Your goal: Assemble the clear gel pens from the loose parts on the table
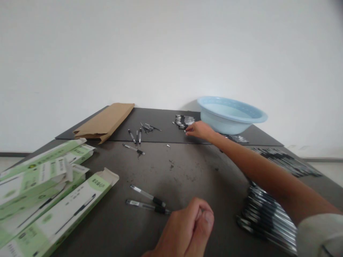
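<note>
My left hand (pixel 189 228) is closed near the front of the table, thumb against curled fingers; whatever may be inside is hidden. Just left of it lie two clear gel pens with black grips, an upper gel pen (pixel 147 195) and a lower gel pen (pixel 146 206). Stretched out to the far side, my right hand (pixel 200 130) has its fingers pinched together. A small white piece (pixel 184 131) shows at those fingertips. Close beside the hand is a bunch of pens (pixel 184 120). Another small white bit (pixel 168 145) lies mid-table.
A light blue basin (pixel 227 121) stands at the back right. Rows of pens (pixel 286 162) and a pile of pens (pixel 265 214) lie under and beside my right arm. Green-and-white pen boxes (pixel 69 210) and a brown paper bag (pixel 105 119) occupy the left. Loose pens (pixel 140 135) and refills (pixel 150 127) lie centre-left.
</note>
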The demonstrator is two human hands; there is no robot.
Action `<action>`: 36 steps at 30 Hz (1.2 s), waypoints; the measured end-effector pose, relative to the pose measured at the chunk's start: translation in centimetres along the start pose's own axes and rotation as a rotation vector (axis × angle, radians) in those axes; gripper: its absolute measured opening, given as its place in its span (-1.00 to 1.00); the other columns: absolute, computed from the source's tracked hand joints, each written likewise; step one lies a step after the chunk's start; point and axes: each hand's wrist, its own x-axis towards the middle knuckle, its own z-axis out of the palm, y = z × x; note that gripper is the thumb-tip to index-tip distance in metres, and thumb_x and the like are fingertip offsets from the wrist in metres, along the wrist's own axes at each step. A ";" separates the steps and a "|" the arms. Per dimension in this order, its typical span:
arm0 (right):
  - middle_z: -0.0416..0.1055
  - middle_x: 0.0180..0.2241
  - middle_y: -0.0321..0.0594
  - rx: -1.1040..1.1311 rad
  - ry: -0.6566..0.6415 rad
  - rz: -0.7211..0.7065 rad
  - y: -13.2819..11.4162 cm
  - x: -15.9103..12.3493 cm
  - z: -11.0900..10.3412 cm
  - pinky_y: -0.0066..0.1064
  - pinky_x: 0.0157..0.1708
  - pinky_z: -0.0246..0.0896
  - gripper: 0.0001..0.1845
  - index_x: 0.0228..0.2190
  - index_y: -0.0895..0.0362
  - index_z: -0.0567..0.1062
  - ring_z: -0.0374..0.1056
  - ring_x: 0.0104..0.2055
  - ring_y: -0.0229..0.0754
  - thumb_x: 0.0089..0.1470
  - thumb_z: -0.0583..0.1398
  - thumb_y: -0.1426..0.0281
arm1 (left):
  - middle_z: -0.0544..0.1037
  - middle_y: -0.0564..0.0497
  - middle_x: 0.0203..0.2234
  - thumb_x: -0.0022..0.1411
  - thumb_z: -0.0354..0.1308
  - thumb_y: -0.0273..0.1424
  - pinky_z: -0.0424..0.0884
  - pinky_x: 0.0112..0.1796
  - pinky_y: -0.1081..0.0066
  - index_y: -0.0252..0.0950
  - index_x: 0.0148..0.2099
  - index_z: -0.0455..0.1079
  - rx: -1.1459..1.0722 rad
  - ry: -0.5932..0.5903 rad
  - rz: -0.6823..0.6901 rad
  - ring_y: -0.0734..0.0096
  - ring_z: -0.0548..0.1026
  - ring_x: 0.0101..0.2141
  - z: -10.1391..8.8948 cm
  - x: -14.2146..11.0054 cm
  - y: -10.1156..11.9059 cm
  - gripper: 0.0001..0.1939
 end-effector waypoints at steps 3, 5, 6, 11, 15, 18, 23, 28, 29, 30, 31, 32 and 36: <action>0.54 0.07 -0.09 -0.027 -0.027 0.012 -0.7 -0.2 -0.7 -0.08 0.04 0.50 -0.68 0.05 0.11 0.56 0.52 0.02 -0.04 0.37 0.27 0.22 | 0.28 0.13 -0.54 0.63 -0.21 -0.08 0.18 -0.41 0.40 -0.31 -0.10 0.45 0.037 0.014 -0.015 0.44 0.33 -0.50 -0.1 -0.1 0.4 -0.47; 0.55 0.06 -0.10 -0.041 -0.048 0.022 -0.5 -1.2 -1.6 -0.08 0.05 0.49 -0.69 0.04 0.10 0.57 0.52 0.02 -0.03 0.37 0.27 0.21 | 0.38 0.06 -0.48 0.63 -0.23 -0.09 0.23 -0.34 0.39 -0.29 -0.18 0.45 0.072 0.027 -0.023 0.39 0.41 -0.43 -0.2 -0.3 0.8 -0.46; 0.56 0.04 -0.11 -0.046 -0.058 0.026 -0.2 -2.1 -2.1 -0.08 0.05 0.49 -0.69 0.03 0.10 0.58 0.53 0.02 -0.03 0.37 0.28 0.20 | 0.41 0.04 -0.47 0.63 -0.23 -0.10 0.24 -0.33 0.38 -0.28 -0.21 0.43 0.088 0.031 -0.031 0.38 0.44 -0.40 -0.1 -0.3 0.9 -0.46; 0.68 -0.11 -0.13 -0.061 -0.083 0.010 1.7 -7.6 -4.5 -0.13 -0.02 0.48 -0.66 -0.02 0.09 0.67 0.60 -0.11 -0.02 0.26 0.35 0.16 | 0.32 0.11 -0.55 0.59 -0.12 -0.23 0.13 -0.42 0.40 -0.23 -0.39 0.22 0.200 -0.006 -0.027 0.46 0.36 -0.50 0.5 -0.4 1.2 -0.56; 0.74 -0.18 -0.18 -0.052 -0.042 -0.059 0.8 -9.9 -4.8 -0.21 -0.12 0.47 -0.67 -0.05 -0.06 0.74 0.64 -0.15 0.08 0.17 0.37 0.16 | 0.20 0.17 -0.65 0.45 0.06 -0.33 0.03 -0.52 0.43 -0.22 -0.47 0.12 0.249 -0.007 0.060 0.52 0.25 -0.61 1.1 -0.6 1.4 -0.60; 0.72 -0.05 -0.19 -0.019 -0.006 -0.157 -2.4 -9.6 -4.6 -0.19 -0.04 0.47 -0.63 -0.01 -0.07 0.73 0.63 -0.04 0.12 0.20 0.34 0.12 | 0.23 0.17 -0.68 0.38 0.14 -0.33 0.01 -0.57 0.45 -0.22 -0.50 0.17 0.273 0.039 0.094 0.53 0.24 -0.65 1.4 -0.8 1.7 -0.62; 0.72 -0.07 -0.25 0.064 0.017 -0.262 -10.7 -5.7 -4.1 -0.29 -0.04 0.46 -0.67 0.01 -0.06 0.72 0.65 -0.09 0.00 0.26 0.31 0.18 | 0.33 0.14 -0.64 0.35 0.19 -0.30 0.10 -0.57 0.50 -0.22 -0.49 0.24 0.264 0.002 0.149 0.48 0.36 -0.59 1.2 -1.0 1.9 -0.64; 0.70 -0.10 -0.21 0.127 -0.043 -0.288 -18.2 -0.1 -2.6 -0.25 -0.01 0.48 -0.63 -0.02 0.05 0.68 0.62 -0.07 -0.07 0.35 0.26 0.09 | 0.35 0.15 -0.64 0.45 0.14 -0.29 0.14 -0.55 0.51 -0.21 -0.49 0.18 0.239 -0.038 0.246 0.46 0.46 -0.55 0.5 -1.1 1.4 -0.57; 0.68 -0.09 -0.18 0.125 -0.066 -0.293 -19.4 0.8 -2.1 -0.19 0.00 0.49 -0.61 -0.03 0.09 0.66 0.61 -0.07 -0.06 0.36 0.25 0.07 | 0.38 0.14 -0.63 0.48 0.13 -0.28 0.16 -0.53 0.51 -0.21 -0.47 0.19 0.238 -0.040 0.273 0.45 0.49 -0.52 0.5 -1.0 1.2 -0.57; 0.66 -0.09 -0.16 0.117 -0.091 -0.297 -20.3 1.5 -1.6 -0.14 0.01 0.49 -0.60 -0.05 0.11 0.65 0.60 -0.07 -0.06 0.36 0.24 0.06 | 0.43 0.14 -0.61 0.50 0.11 -0.26 0.19 -0.51 0.51 -0.21 -0.45 0.22 0.244 -0.039 0.300 0.43 0.53 -0.49 0.5 -1.0 0.9 -0.58; 0.64 -0.08 -0.15 0.103 -0.114 -0.299 -21.2 2.2 -1.1 -0.11 0.02 0.49 -0.60 -0.07 0.13 0.63 0.58 -0.06 -0.06 0.36 0.25 0.07 | 0.47 0.12 -0.58 0.52 0.09 -0.25 0.21 -0.49 0.49 -0.21 -0.43 0.24 0.257 -0.037 0.326 0.42 0.56 -0.46 0.6 -0.9 0.5 -0.59; 0.63 -0.07 -0.14 0.084 -0.137 -0.298 -21.8 2.7 -0.6 -0.10 0.03 0.49 -0.63 -0.08 0.13 0.63 0.57 -0.05 -0.07 0.36 0.26 0.08 | 0.52 0.11 -0.56 0.53 0.08 -0.21 0.22 -0.48 0.47 -0.21 -0.42 0.27 0.266 -0.041 0.349 0.40 0.58 -0.44 0.8 -0.8 0.0 -0.58; 0.59 -0.02 -0.12 0.005 -0.204 -0.282 -22.9 3.8 0.8 -0.10 0.04 0.49 -0.70 -0.06 0.11 0.60 0.54 -0.03 -0.07 0.37 0.27 0.16 | 0.62 0.04 -0.51 0.50 0.10 -0.04 0.20 -0.51 0.39 -0.19 -0.45 0.38 0.105 -0.044 0.266 0.31 0.61 -0.41 2.2 -0.2 -1.8 -0.51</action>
